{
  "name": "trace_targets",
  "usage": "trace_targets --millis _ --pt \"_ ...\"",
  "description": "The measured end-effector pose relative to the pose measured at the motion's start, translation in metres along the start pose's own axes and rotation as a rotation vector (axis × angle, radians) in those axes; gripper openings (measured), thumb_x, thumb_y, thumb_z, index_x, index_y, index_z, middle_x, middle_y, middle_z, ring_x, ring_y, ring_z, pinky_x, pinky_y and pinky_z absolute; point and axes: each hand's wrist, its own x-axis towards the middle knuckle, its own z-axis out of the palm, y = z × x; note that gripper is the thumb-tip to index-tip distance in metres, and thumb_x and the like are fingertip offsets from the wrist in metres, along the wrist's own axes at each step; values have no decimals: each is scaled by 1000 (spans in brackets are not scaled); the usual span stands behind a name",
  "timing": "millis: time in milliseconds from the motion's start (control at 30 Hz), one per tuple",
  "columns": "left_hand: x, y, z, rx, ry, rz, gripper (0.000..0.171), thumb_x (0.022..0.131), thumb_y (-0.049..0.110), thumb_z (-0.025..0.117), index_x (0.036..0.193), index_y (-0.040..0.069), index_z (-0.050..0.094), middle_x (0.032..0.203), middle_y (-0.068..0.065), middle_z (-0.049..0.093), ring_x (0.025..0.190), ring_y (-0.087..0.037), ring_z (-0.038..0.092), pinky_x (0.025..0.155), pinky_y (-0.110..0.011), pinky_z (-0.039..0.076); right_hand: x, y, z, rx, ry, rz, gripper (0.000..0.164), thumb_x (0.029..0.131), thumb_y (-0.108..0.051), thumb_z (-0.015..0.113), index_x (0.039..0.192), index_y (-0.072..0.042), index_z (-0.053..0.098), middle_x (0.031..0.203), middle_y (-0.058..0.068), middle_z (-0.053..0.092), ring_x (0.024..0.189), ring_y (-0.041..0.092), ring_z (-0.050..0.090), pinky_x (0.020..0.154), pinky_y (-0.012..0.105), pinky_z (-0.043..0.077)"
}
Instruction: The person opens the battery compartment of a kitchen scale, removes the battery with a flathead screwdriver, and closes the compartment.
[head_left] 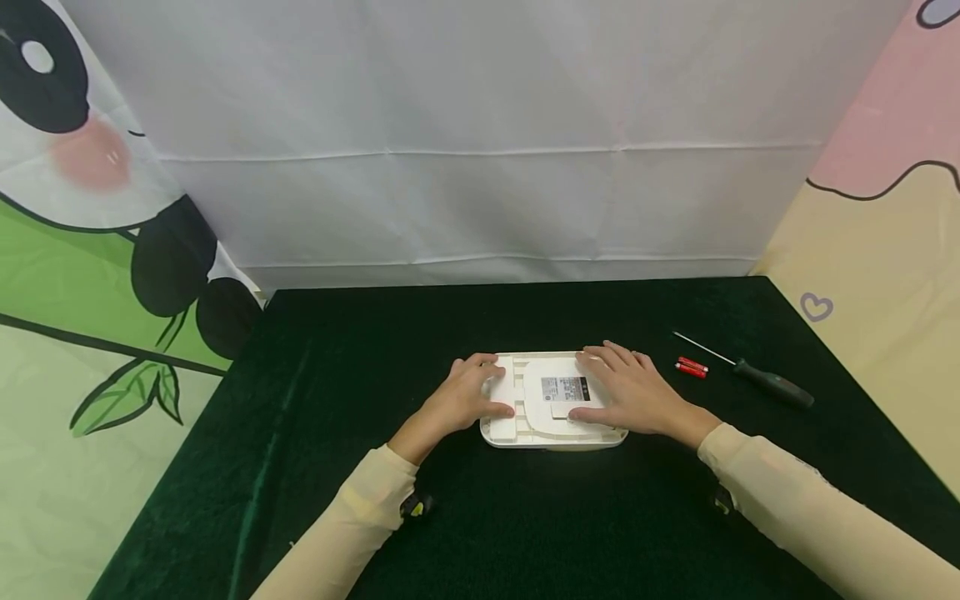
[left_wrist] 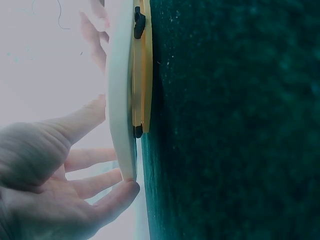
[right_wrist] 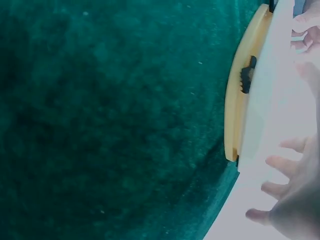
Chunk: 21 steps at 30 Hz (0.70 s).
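Observation:
A flat white plastic device (head_left: pixel 542 368) with rounded corners lies on the dark green cloth, its printed label (head_left: pixel 565 389) facing up. Beneath its body, a yellow part (right_wrist: pixel 233 110) with small black pieces shows in both wrist views. My left hand (head_left: pixel 463 395) touches the device's left end, thumb and fingers spread apart over a raised white strip (head_left: pixel 504 427). In the left wrist view, one fingertip meets the device's edge. My right hand (head_left: pixel 637 395) rests over the device's right part, fingers extended and thumb near the label. Its fingers look loosely spread in the right wrist view.
Two red batteries (head_left: pixel 692 367) lie right of my right hand. Beyond them is a screwdriver (head_left: pixel 772 384) with a dark handle, its shaft pointing up and left. Green cloth covers the table (head_left: pixel 360 358); a white fabric backdrop (head_left: pixel 480 208) hangs behind it.

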Motion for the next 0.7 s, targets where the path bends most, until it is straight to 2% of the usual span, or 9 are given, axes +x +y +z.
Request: trace_targets --millis 100,200,700 --pt "0 0 0 -1 -1 1 65 81 42 78 136 14 57 155 -5 35 129 -28 39 99 -43 42 -1 2 4 0 -13 20 98 81 -75 56 152 -13 34 158 13 31 146 43 22 110 70 19" --pt "0 0 0 0 1 -1 65 82 42 78 137 14 57 155 -6 35 130 -28 38 100 -44 42 -1 3 7 12 -28 44 101 80 -76 55 154 -13 29 161 13 25 148 42 17 111 70 16" --pt "-2 2 -1 0 0 -18 66 81 41 78 138 15 56 156 -5 35 129 -28 38 98 -43 43 -1 6 11 35 -70 110 111 77 -82 53 156 -12 21 163 16 16 149 43 12 111 71 13"
